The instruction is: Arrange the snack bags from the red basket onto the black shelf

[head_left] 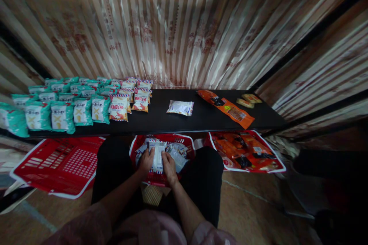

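While it stands upright in the middle red basket between the knees, a white snack packet is gripped from both sides: the left hand is closed on its left edge, the right hand on its right. It is judged light, soft and crinkly, with slippery film and crushable contents, so it is best taken by the sealed edges. More white packets are heaped around it. Beyond, on the black surface, a lone white packet is laid between red-striped packets, teal packets and long orange packets.
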A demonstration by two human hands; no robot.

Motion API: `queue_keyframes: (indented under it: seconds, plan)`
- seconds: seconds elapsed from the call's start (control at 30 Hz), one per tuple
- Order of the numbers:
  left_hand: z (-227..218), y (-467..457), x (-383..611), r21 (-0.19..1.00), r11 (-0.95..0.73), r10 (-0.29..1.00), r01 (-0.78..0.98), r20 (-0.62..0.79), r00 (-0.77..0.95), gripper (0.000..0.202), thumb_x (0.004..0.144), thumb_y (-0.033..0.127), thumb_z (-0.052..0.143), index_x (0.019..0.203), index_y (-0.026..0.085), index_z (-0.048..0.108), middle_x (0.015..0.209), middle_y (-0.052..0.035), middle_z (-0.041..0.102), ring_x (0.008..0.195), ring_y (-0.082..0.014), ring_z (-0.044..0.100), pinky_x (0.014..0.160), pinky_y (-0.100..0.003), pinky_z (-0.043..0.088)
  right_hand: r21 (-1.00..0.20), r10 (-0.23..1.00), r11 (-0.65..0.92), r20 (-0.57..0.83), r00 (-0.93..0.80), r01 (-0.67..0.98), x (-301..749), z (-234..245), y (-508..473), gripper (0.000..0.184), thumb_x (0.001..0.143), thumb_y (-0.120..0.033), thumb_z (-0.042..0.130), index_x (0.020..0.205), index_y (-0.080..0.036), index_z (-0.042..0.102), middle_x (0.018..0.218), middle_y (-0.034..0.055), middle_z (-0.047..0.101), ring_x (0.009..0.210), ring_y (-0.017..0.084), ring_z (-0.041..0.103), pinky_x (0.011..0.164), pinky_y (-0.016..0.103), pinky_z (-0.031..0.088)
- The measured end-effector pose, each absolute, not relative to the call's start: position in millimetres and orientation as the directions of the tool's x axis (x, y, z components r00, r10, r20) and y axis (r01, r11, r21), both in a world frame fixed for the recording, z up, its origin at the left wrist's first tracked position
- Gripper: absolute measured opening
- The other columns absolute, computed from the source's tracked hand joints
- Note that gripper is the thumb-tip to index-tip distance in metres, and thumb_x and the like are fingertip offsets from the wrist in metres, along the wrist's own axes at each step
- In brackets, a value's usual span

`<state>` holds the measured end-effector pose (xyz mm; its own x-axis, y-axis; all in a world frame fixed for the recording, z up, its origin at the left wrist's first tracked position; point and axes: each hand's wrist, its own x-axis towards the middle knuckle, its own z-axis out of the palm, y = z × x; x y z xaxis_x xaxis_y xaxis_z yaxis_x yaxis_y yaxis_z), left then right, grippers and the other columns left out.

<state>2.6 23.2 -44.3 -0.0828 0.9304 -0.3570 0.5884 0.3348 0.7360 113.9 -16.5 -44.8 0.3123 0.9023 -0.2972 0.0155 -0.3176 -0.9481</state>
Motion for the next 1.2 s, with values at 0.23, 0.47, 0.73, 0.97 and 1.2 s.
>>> queue_keyframes:
  seconds: [0.23,0.47,0.73,0.97,1.2]
  plan:
    - [-47.2,25.7,3.8,0.7,0.335,0.933,0.63,-0.341,-0.117,0.036,0.09,0.041,0.035,0.096,0.017,0.06,0.092,-0.0091,0.07,0.089,-0.0187,0.064,0.075,-0.025,0.045,-0.945,0.893,-0.327,-0.31,0.327,-0.003,111.9,-44.3,-15.6,0.048,0.072,-0.058,0.048,0.083,-0.014,0.063,0.067,0.0023,0.063,0.065,0.017,0.056,0.058,0.025,0.043]
    - [-45.0,24.4,5.7,0.699,0.243,0.969,0.672,-0.208,-0.134,0.028,0.089,0.032,0.037,0.096,0.016,0.059,0.092,-0.0105,0.067,0.091,-0.0212,0.062,0.08,-0.03,0.044,-0.948,0.879,-0.319,-0.294,0.375,0.007,110.5,-43.7,-15.9,0.047,0.07,-0.057,0.051,0.083,-0.013,0.062,0.062,0.0013,0.061,0.055,0.015,0.052,0.052,0.024,0.041]
    - [-30.3,13.3,11.4,0.708,-0.129,0.983,0.694,0.183,-0.003,0.028,0.089,0.024,0.032,0.098,0.018,0.058,0.103,-0.0101,0.06,0.104,-0.0214,0.053,0.095,-0.035,0.039,-0.922,0.862,-0.343,-0.233,0.451,0.179,115.5,-43.3,-15.3,0.043,0.074,-0.056,0.046,0.078,-0.017,0.061,0.061,-0.0002,0.059,0.057,0.016,0.052,0.055,0.025,0.041]
    - [-38.7,-0.1,16.7,0.645,-0.296,0.95,0.705,0.272,0.15,0.032,0.088,0.024,0.033,0.11,0.014,0.054,0.113,-0.0133,0.057,0.111,-0.0232,0.049,0.099,-0.038,0.037,-0.912,0.844,-0.359,-0.227,0.487,0.199,117.4,-39.0,-15.6,0.041,0.075,-0.054,0.046,0.081,-0.016,0.061,0.069,0.0026,0.062,0.064,0.017,0.056,0.063,0.026,0.043]
    - [-44.8,-0.6,11.7,0.673,-0.243,0.967,0.698,0.223,0.121,0.032,0.088,0.023,0.031,0.109,0.014,0.053,0.112,-0.0128,0.059,0.111,-0.0213,0.051,0.098,-0.037,0.039,-0.933,0.863,-0.317,-0.209,0.459,0.171,117.2,-36.0,-16.4,0.039,0.078,-0.052,0.043,0.087,-0.017,0.06,0.078,0.0043,0.066,0.075,0.02,0.061,0.072,0.028,0.044]
